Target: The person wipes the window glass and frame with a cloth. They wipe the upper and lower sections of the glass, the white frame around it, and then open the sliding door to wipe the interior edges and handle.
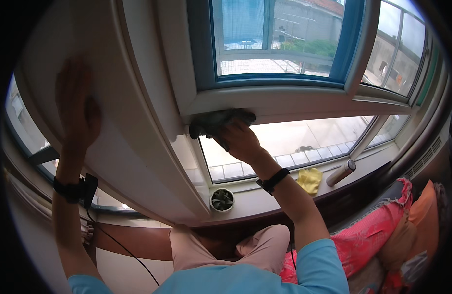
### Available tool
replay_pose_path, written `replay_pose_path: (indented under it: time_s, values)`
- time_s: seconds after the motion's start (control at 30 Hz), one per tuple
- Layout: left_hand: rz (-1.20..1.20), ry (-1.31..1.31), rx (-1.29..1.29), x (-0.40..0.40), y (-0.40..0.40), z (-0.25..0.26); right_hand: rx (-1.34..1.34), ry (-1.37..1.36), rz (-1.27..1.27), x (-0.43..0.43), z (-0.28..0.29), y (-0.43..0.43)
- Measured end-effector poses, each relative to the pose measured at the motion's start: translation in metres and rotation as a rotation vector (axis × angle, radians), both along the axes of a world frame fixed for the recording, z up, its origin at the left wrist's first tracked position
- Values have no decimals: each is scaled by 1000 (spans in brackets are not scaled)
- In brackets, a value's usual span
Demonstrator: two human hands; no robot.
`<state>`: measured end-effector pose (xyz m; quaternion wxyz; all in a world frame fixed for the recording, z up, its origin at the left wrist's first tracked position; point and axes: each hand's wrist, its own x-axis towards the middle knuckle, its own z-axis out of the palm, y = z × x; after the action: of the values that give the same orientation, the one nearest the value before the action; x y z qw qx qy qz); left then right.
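Observation:
My right hand (237, 139) presses a dark grey cloth (215, 123) against the white lower rail of a window frame (284, 103), near the corner where it meets the wall column. Flat against the broad pale column (115, 121) rests my left hand (77, 106), fingers pointing up, with nothing held in it. A blue-edged screened sash (277, 81) is above the cloth, and a lower glass pane (284, 143) lies behind my right wrist.
On the white sill (248, 205) stand a small potted succulent (222, 200), a folded yellow cloth (309, 180) and a metallic cylinder (340, 172). Red patterned fabric (373, 228) and an orange cushion (424, 213) lie at the right. A black cable (126, 250) hangs from my left wrist.

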<state>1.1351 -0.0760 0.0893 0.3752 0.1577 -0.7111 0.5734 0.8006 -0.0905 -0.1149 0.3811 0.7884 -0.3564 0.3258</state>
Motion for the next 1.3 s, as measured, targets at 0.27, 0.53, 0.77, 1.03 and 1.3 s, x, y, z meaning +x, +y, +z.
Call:
replay_pose_path:
  time_s: [0.27,0.53,0.77,1.03,1.3]
  values:
    - [20,-18,-31,-4,5,1,-167,-392,-160,-127,-18,25]
    - [-43,-37,-2,-3,5,3,-240,-719,-446,-220,-26,40]
    - [-22,54,52,-9,7,-3,-214,-659,-247,-77,-30,22]
    - [-27,68,87,-8,5,-5,64,-364,96,59,-12,16]
    - [-23,59,52,-4,9,-4,495,-1176,881,88,75,66]
